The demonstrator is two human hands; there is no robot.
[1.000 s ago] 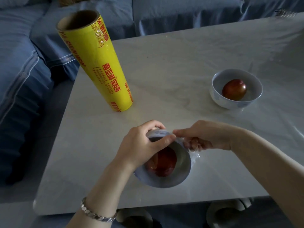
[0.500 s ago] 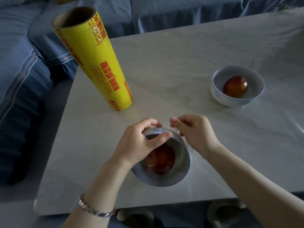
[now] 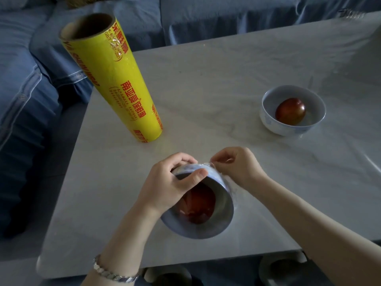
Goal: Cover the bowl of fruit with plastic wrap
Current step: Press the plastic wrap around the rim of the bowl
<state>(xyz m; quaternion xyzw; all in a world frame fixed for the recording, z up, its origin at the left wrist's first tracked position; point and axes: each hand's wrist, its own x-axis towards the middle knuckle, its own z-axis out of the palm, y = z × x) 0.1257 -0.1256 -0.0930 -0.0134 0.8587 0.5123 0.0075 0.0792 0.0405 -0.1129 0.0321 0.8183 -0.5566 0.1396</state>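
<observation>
**Left hand (image 3: 171,182) grips the bowl (image 3: 206,231), right hand (image 3: 239,166) pinches the plastic wrap (image 3: 230,183)**

The left hand's fingers curl round the far side of the bowl while its thumb lies across the upper rim; the right hand, just beside it, has thumb and fingertips closed together on a bit of clear film at the bowl's far upper edge. The bowl is tipped up near the front edge of the table (image 3: 206,79), its mouth turned toward the camera; 1 red fruit (image 3: 199,205) shows inside. Wrinkled film clings down the bowl's right outer wall; how far it spans the mouth cannot be told. A metal bracelet (image 3: 113,274) sits on the left wrist.

The yellow roll of wrap (image 3: 115,79) stands on end at the table's left side, well apart from the hands, its cardboard core open at the top and red print along its length. A 2nd bowl (image 3: 268,121) stands upright at the right, with 1 red fruit (image 3: 290,111) in it. A blue sofa (image 3: 24,79) runs along the left and far sides of the table.
</observation>
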